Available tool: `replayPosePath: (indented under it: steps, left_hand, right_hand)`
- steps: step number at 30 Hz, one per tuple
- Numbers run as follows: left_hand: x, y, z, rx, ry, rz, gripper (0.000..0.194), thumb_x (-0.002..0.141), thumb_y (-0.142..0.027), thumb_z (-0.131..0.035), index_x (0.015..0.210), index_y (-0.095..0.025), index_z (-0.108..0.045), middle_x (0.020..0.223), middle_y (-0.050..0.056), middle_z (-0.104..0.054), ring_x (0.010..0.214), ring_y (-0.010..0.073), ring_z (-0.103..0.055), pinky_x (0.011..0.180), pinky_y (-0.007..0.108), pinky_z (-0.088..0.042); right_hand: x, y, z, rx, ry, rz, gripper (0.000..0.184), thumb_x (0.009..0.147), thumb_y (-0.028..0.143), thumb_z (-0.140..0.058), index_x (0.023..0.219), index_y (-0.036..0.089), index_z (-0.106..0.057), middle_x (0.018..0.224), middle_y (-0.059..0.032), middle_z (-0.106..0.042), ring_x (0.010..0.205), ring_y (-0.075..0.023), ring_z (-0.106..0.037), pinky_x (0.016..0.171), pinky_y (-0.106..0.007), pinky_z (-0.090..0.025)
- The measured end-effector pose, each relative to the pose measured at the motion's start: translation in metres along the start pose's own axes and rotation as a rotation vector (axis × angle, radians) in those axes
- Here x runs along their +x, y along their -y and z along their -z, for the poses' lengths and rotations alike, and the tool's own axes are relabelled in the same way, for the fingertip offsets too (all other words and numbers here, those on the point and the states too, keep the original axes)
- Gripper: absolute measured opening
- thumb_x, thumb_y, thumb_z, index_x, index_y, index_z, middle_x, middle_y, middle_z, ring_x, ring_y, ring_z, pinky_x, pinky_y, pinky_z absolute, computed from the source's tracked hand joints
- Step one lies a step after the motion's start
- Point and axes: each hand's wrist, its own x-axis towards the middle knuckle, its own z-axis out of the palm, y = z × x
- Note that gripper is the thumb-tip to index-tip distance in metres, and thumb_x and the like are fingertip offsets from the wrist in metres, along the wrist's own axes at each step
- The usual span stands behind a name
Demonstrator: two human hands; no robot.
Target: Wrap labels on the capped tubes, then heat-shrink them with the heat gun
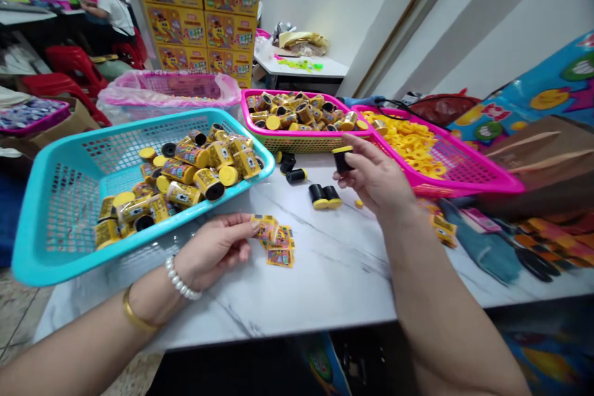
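My right hand [375, 176] holds a small black cup with a yellow lid [342, 159] between thumb and fingers, raised over the table. My left hand [220, 241] pinches a yellow printed label [263, 223] at its edge. Beneath that label, more printed labels [281, 257] lie overlapping on the white marbled table [320, 272]. Two black cups with yellow ends [325, 196] stand between my hands, farther back. Several others [296, 176] lie behind them near the pink basket. A small yellow piece [359, 203] rests below my right hand.
At left stands a turquoise basket [60, 198] with labelled cups. Behind are a pink basket [301, 136] of similar cups and another [482, 182] holding yellow rings. Scissors [533, 260] and a blue-green cloth [487, 247] lie at right. A person [111, 12] sits in the background near stacked yellow boxes [204, 6].
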Motion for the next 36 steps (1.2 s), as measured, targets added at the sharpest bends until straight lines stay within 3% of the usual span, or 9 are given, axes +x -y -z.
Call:
replayPosePath:
  steps: [2, 4, 6, 8, 11, 17, 21, 25, 36]
  left_hand:
    - [0.002, -0.002, 0.001, -0.07, 0.014, 0.002, 0.006, 0.084, -0.004, -0.064, 0.085, -0.01, -0.066, 0.068, 0.004, -0.069, 0.035, 0.002, -0.046, 0.03, 0.01, -0.02]
    - [0.003, -0.004, 0.0, -0.124, 0.012, 0.002, 0.008, 0.085, -0.003, -0.062, 0.082, -0.008, -0.067, 0.069, 0.004, -0.068, 0.034, 0.0009, -0.045, 0.028, 0.009, -0.019]
    - [0.004, -0.007, -0.001, -0.175, -0.014, 0.01, 0.014, 0.089, -0.003, -0.057, 0.079, -0.006, -0.067, 0.067, 0.004, -0.067, 0.033, -0.0003, -0.043, 0.027, 0.008, -0.019]
    - [0.004, -0.009, -0.004, -0.221, -0.04, 0.024, 0.019, 0.091, -0.003, -0.054, 0.076, -0.005, -0.066, 0.064, 0.003, -0.065, 0.033, -0.0012, -0.041, 0.026, 0.007, -0.018]
    - [0.004, -0.01, -0.005, -0.27, -0.045, 0.03, 0.02, 0.091, -0.002, -0.054, 0.074, -0.006, -0.065, 0.06, 0.0, -0.061, 0.033, -0.0016, -0.04, 0.026, 0.007, -0.017]
    - [0.008, -0.005, -0.006, -0.322, 0.001, 0.038, 0.02, 0.091, -0.002, -0.056, 0.074, -0.008, -0.064, 0.056, -0.003, -0.056, 0.032, -0.0014, -0.04, 0.026, 0.007, -0.017]
    - [0.009, -0.006, -0.005, -0.37, 0.016, 0.03, 0.023, 0.093, -0.003, -0.053, 0.072, -0.009, -0.062, 0.054, -0.004, -0.054, 0.031, -0.0018, -0.036, 0.026, 0.007, -0.017]
    - [0.008, -0.009, -0.004, -0.4, 0.012, 0.019, 0.027, 0.095, -0.006, -0.05, 0.071, -0.009, -0.061, 0.05, -0.005, -0.049, 0.03, -0.0014, -0.034, 0.026, 0.008, -0.016]
    - [0.009, -0.008, -0.004, -0.333, 0.015, -0.005, 0.022, 0.093, -0.007, -0.053, 0.072, -0.01, -0.06, 0.048, -0.005, -0.046, 0.03, -0.0004, -0.034, 0.028, 0.009, -0.014]
  right_hand:
    - [-0.017, 0.014, -0.01, 0.25, 0.152, -0.073, 0.043, 0.075, 0.041, -0.069, 0.115, 0.026, -0.063, 0.08, 0.0004, -0.063, 0.061, -0.0163, -0.067, 0.048, -0.027, -0.052]
    - [-0.035, 0.023, -0.023, 0.349, 0.318, -0.14, 0.033, 0.075, 0.043, -0.072, 0.099, 0.023, -0.065, 0.074, -0.001, -0.065, 0.062, -0.0185, -0.069, 0.048, -0.027, -0.053]
    - [-0.049, 0.027, -0.036, 0.396, 0.464, -0.183, 0.032, 0.073, 0.045, -0.076, 0.091, 0.022, -0.062, 0.072, -0.0021, -0.068, 0.063, -0.0199, -0.07, 0.047, -0.027, -0.052]
    - [-0.058, 0.027, -0.046, 0.428, 0.534, -0.201, 0.037, 0.07, 0.042, -0.081, 0.096, 0.023, -0.062, 0.074, -0.0019, -0.07, 0.065, -0.0194, -0.07, 0.05, -0.026, -0.053]
    - [-0.064, 0.024, -0.055, 0.449, 0.529, -0.196, 0.048, 0.067, 0.037, -0.085, 0.109, 0.025, -0.065, 0.085, -0.0025, -0.074, 0.073, -0.0179, -0.07, 0.06, -0.028, -0.056]
    - [-0.068, 0.017, -0.064, 0.404, 0.506, -0.106, 0.04, 0.065, 0.039, -0.089, 0.097, 0.027, -0.069, 0.097, -0.0028, -0.073, 0.092, -0.0193, -0.068, 0.084, -0.034, -0.056]
    - [-0.069, 0.01, -0.071, 0.302, 0.497, -0.058, 0.04, 0.066, 0.045, -0.087, 0.094, 0.025, -0.067, 0.091, -0.0021, -0.068, 0.088, -0.0175, -0.064, 0.08, -0.032, -0.055]
    - [-0.068, 0.008, -0.074, 0.176, 0.399, -0.035, 0.037, 0.068, 0.046, -0.084, 0.086, 0.023, -0.061, 0.08, 0.0004, -0.062, 0.075, -0.0139, -0.059, 0.07, -0.027, -0.053]
    - [-0.072, 0.011, -0.074, 0.127, 0.491, -0.024, 0.034, 0.074, 0.05, -0.078, 0.085, 0.023, -0.059, 0.079, -0.0011, -0.064, 0.075, -0.0168, -0.061, 0.069, -0.03, -0.054]
